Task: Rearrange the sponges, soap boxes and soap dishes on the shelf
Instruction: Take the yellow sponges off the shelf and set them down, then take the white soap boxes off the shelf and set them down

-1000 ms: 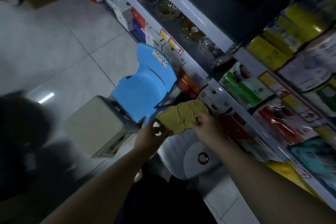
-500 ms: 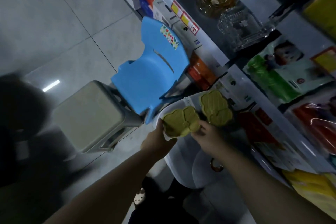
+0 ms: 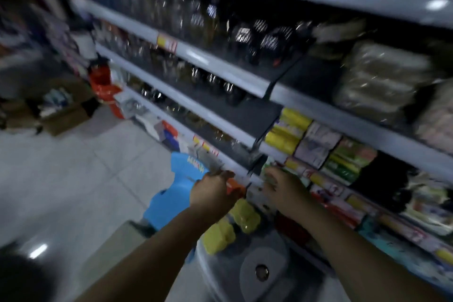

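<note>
Two yellow-green sponges lie side by side on the white round-topped appliance (image 3: pixel 247 274) below my hands: one sponge (image 3: pixel 245 216) farther, the other sponge (image 3: pixel 218 238) nearer. My left hand (image 3: pixel 212 191) hovers above them near the shelf's front rail (image 3: pixel 241 173), its fingers loose and holding nothing. Over by the rail, the spread fingers of my right hand (image 3: pixel 284 190) reach among the packets (image 3: pixel 318 144) on the lower shelf. The picture is blurred by motion, so finger contact is unclear.
A blue plastic chair (image 3: pixel 176 193) and a beige stool (image 3: pixel 117 252) stand on the tiled floor left of my arms. Shelves (image 3: pixel 220 73) above carry glassware and wrapped bundles. Cardboard boxes (image 3: pixel 63 115) sit on the floor at far left.
Both hands have let go of the sponges, which now lie on the white appliance. The hands rose toward the shelf and my view swung upward along it.
</note>
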